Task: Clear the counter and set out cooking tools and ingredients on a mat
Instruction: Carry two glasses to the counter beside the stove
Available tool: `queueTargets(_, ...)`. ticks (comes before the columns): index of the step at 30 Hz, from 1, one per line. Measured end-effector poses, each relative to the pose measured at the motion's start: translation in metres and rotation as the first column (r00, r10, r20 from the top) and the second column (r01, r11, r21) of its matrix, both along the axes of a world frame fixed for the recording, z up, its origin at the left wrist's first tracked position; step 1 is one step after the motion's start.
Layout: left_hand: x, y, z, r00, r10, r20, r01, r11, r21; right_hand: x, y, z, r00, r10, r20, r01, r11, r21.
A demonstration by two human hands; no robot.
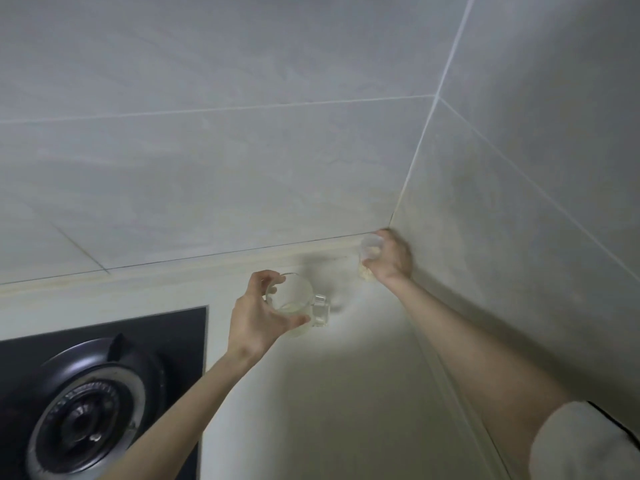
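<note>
Far in the corner where the back wall [207, 168] meets the right wall [519, 168], I see my right hand [393, 258] curled round a small clear cup [371, 249], knuckles close against the right wall's tiles. The cup is tilted with its mouth toward the left, and a pale crumbly patch [364, 273] shows just below it at the wall's foot; I cannot tell what that is. On that side the hand has almost no room, with wall behind it and wall beside it.

My left hand [258, 313] grips a glass mug [298, 303] from the left, fingers over the far rim and thumb on the near side. The mug's handle [322, 308] points right, toward the other hand, with a bare stretch of table between them. A little pale liquid sits in the bottom. I cannot tell whether the mug rests on the white table [329, 393] or hangs just above it; the view blurs there.

Left of my left forearm the table ends at the straight edge of a black hob [180, 327], and its round burner [86, 410] sits well apart from the mug. A cream trim strip [173, 271] runs along the back wall's base. Between my two forearms the table lies open toward me. A light sleeve [588, 445] fills the lower right corner.
</note>
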State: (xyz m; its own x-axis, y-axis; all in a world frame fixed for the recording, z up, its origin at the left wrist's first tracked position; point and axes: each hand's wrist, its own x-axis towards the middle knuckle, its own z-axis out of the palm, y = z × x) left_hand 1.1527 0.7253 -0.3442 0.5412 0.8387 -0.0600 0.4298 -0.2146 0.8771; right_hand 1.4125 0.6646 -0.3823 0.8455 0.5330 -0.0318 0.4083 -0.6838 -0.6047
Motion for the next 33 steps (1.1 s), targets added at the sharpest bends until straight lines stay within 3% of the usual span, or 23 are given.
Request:
queueTargets(8, 0.065, 0.013, -0.011, 0.995, -0.1, 0.017, 0.1, 0.995, 0.003, 0.021, 0.002, -0.008, 0.995, 0.085, 0.049, -0.086, 0.996, 0.017)
queueTargets(18, 0.136, 0.028, -0.027, 0.979, -0.2, -0.048, 0.198, 0.979, -0.038, 0.025, -0.002, -0.015, 0.98, 0.155, 0.124, -0.147, 0.987, -0.071)
queueTargets(33, 0.153, 0.039, -0.033, 0.979, -0.202, -0.041, 0.198, 0.977, -0.084, 0.024, 0.001, -0.005, 0.961, 0.219, 0.17, -0.185, 0.964, -0.193)
